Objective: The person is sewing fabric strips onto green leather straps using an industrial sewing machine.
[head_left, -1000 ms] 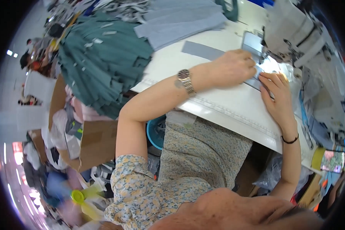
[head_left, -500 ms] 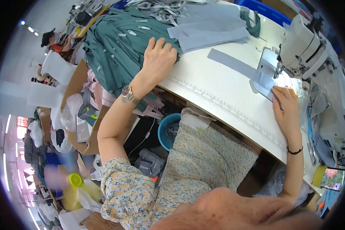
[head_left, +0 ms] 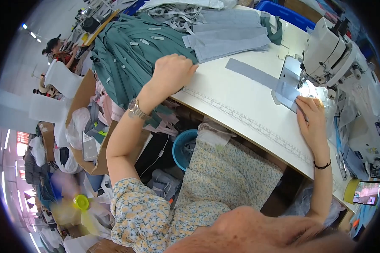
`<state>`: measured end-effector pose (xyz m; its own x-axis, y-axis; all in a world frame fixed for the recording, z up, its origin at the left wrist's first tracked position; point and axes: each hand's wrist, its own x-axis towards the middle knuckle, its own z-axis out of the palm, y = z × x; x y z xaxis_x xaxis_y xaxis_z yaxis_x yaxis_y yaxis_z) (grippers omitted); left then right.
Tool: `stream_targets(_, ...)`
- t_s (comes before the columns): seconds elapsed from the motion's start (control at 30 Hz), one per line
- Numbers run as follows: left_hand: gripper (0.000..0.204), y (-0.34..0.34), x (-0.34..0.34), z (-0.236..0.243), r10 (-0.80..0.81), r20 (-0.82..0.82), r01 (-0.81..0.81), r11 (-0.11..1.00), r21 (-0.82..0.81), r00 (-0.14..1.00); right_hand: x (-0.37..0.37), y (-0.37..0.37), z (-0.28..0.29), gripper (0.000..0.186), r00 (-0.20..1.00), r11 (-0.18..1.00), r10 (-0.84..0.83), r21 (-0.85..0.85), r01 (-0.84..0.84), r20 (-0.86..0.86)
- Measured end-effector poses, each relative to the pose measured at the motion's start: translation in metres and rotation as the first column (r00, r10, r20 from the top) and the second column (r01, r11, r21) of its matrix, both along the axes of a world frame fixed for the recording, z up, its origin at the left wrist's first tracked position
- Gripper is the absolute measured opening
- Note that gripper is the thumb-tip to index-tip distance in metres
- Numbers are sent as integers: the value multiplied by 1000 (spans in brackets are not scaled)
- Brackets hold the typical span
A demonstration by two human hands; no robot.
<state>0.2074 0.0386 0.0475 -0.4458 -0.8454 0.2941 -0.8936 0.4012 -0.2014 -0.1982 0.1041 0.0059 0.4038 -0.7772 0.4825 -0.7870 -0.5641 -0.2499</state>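
My left hand (head_left: 171, 75) is a closed fist over the near right edge of a heap of green fabric pieces (head_left: 128, 55); whatever its fingers hold, if anything, is hidden. Small white tabs show on the heap. At the sewing machine (head_left: 325, 46), my right hand (head_left: 312, 113) has its fingers together on the near end of a grey fabric strip (head_left: 252, 75). The strip runs leftward over the white table (head_left: 236, 97) from the lit needle area. A stack of grey-blue fabric pieces (head_left: 230, 36) lies behind it.
A printed ruler scale (head_left: 240, 111) follows the table's front edge. Below it hangs or stands a blue basket (head_left: 179, 147). A cardboard box (head_left: 90, 166) with bags is at the left, a phone (head_left: 367, 192) at the right. Another person (head_left: 63, 52) sits far left.
My left hand has drawn slightly toward me and curled from bent fingers over the green heap into a fist. The right hand stays at the strip's end, nearly unmoved.
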Motion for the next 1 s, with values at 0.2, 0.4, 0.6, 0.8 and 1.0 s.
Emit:
stream_targets(0.2,8,-68,49,9,-42,222,128,912,-391,974,6,-1,2,23,1000,1000,4,-18,-4,7)
stream_targets(0.4,11,-96,45,6,-9,301,51,990,-130,954,-20,-10,-24,27,1000,1000,8,-30,-9,-15)
stream_targets(0.6,25,-57,85,38,168,417,-85,974,-209,893,-1,-17,-27,10,994,996,-34,-91,24,-105)
stream_targets(0.8,24,-50,48,50,50,142,1,941,-338,989,-4,-8,-31,11,988,992,-102,-90,92,-116)
stream_targets(1.0,19,-20,-15,43,-350,268,435,800,-413,898,-4,-14,-36,18,993,982,-82,-176,67,-82)
